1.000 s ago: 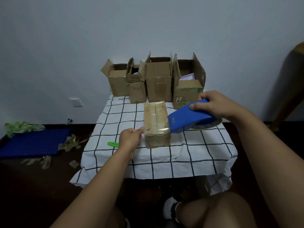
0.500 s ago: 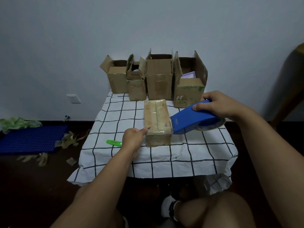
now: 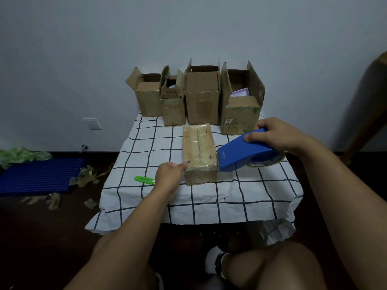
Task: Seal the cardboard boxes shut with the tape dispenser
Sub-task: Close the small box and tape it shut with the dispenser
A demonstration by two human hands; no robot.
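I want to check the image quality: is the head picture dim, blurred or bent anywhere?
Head view: dim, even light; sheen on the taped box; floor dark; wide-angle lens bends the edges, stretching both forearms; right hand, tape dispenser and left hand look sharp.

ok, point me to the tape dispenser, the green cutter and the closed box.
tape dispenser [image 3: 245, 152], head view, blue side panel.
green cutter [image 3: 142, 179], head view, middle of its body.
closed box [image 3: 198, 143], head view, taped top face.

table, checked cloth [image 3: 251, 197] | closed box [image 3: 199, 151] | four open boxes [image 3: 202, 105] | green cutter [image 3: 144, 179]
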